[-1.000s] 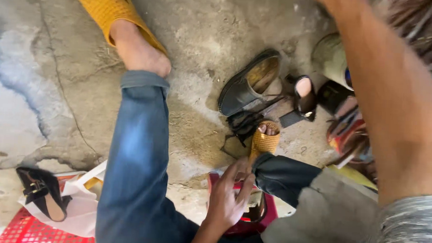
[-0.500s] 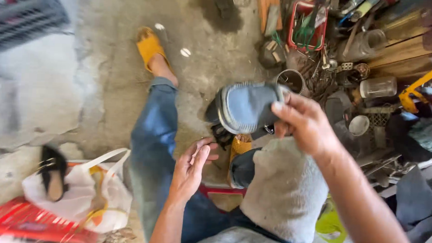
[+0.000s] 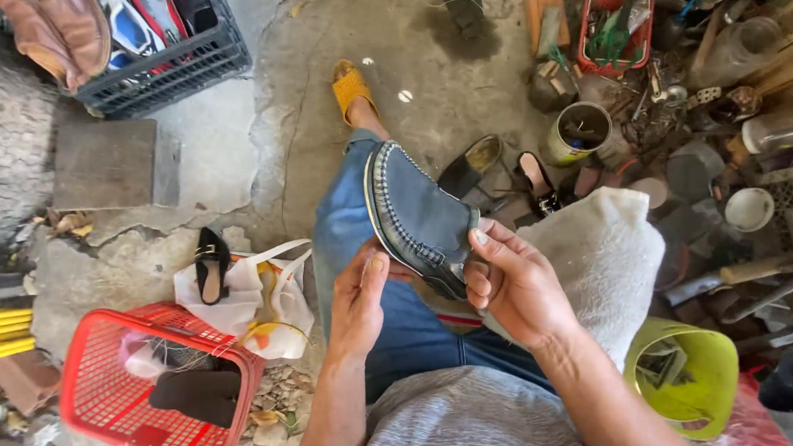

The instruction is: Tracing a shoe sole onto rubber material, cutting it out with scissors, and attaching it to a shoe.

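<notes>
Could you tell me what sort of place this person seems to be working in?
Probably a shoe repairer's floor-level workspace: both hands hold a blue shoe, a black crate holds more shoes, and tools and tins clutter the concrete floor.

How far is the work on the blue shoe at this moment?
Done: the blue shoe is picked up and lies over the lap, its white edge stitching looking whole on the visible side. In hand: the left hand supports it from below, and the right hand grips its opening. Left: no tool is in either hand; a black sandal waits on the white bag.
</notes>
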